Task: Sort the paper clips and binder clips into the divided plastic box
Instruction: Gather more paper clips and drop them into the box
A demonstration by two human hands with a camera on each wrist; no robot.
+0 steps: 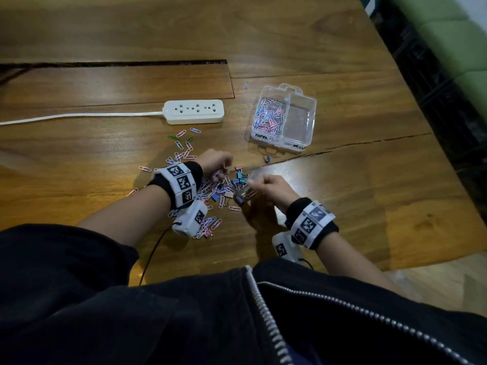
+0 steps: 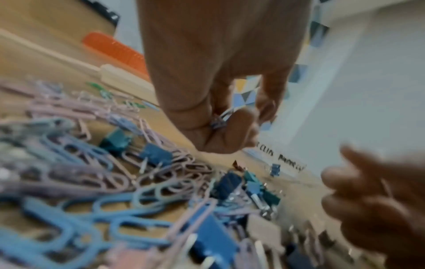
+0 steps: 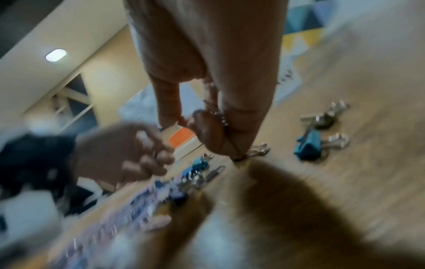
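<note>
A wooden counter (image 1: 342, 206) seen from above, described from left to right. At far left, a white cord leads to a white rectangular power strip (image 1: 194, 111) lying lengthwise across the counter. Below it spreads a loose pile of pink, blue and green wire paper clips (image 1: 184, 151), pointing every way with no shared long axis.

The left hand (image 1: 214, 162) hovers over the middle of the pile, its grip curled; the left wrist view shows the fingertips (image 2: 241, 123) pinching what looks like 1 small clip, too blurred to name.

Just right of it lies a cluster of small blue and teal metal binder clips (image 1: 240, 179), some handles up, some flat.

The right hand (image 1: 268, 188) works at the pile's right edge. Its grip is closed together, thumb against finger, on thin silver wire that appears to be a binder clip's handles.

Further right and farther away stands the clear divided plastic box (image 1: 311, 119), open, long axis running away from the person. Its left compartment holds many paper clips; the right compartment looks empty. 1 blue binder clip (image 1: 267, 159) lies just before the box.

Both kinds are light and stiff. Paper clips are slippery and tangle, so they are best pinched at a loop; binder clips are best taken by the body or the wire handles.
</note>
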